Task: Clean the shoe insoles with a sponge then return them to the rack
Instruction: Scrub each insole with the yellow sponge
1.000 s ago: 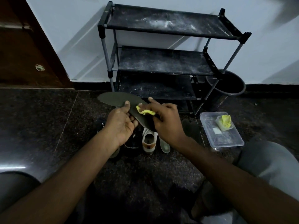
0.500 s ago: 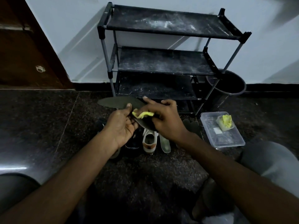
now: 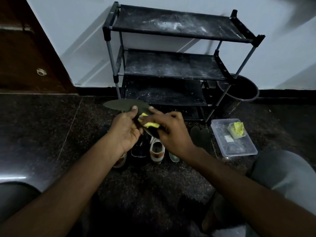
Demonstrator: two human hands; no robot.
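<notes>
One sponge (image 3: pixel 151 124) lower on insole (image 3: pixel 124 105), right hand (image 3: pixel 172 132) nearer left hand (image 3: pixel 126 130)

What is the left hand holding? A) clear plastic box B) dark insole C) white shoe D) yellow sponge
B: the left hand grips the dark insole with its thumb on top, while the right hand holds the yellow sponge against it.
</notes>
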